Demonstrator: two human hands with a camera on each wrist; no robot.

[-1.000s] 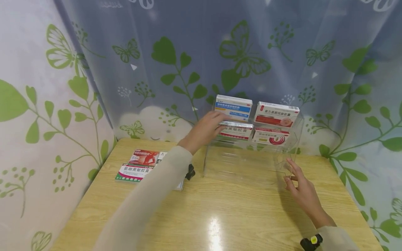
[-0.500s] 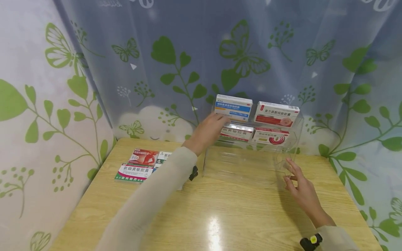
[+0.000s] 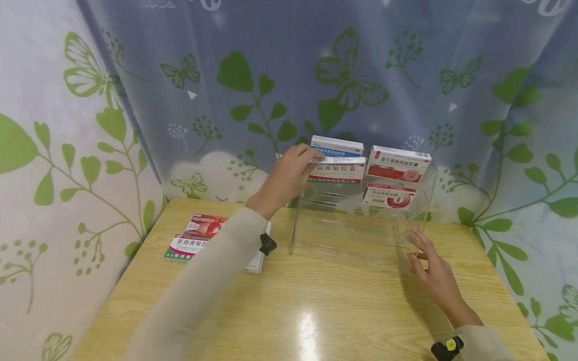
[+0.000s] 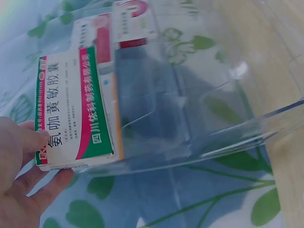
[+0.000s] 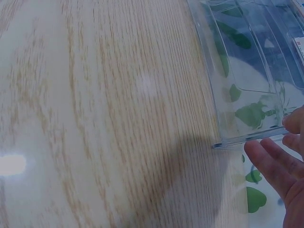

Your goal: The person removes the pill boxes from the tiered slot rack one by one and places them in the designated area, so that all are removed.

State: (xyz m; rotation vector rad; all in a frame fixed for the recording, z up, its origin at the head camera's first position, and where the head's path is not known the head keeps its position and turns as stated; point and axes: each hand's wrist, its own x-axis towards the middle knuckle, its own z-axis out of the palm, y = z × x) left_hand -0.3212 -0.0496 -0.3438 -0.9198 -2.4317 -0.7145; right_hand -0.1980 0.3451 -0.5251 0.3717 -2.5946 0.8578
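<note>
My left hand [image 3: 286, 175] pinches a white medicine box [image 3: 339, 171] with a green and magenta band by its left end. The box is raised in front of a blue-and-white medicine box [image 3: 336, 145] on the top tier of a clear acrylic display rack [image 3: 338, 238]. In the left wrist view, the thumb lies on the front of the held box [image 4: 66, 109] and fingers are behind it. At the rack's right side, my right hand [image 3: 435, 281] grips the clear side panel between thumb and fingers, as the right wrist view also shows.
Right of the held box, a red-and-white box [image 3: 397, 164] stands on the top tier. Below it sits a white box with red rings [image 3: 389, 196]. Several flat medicine boxes [image 3: 185, 246] lie on the wooden table [image 3: 253, 321], partly behind my left sleeve. A patterned curtain hangs behind.
My left hand has taken hold of the white box with the green band and lifted it from the second tier, now covering part of the blue-and-white box. The right hand stays still.
</note>
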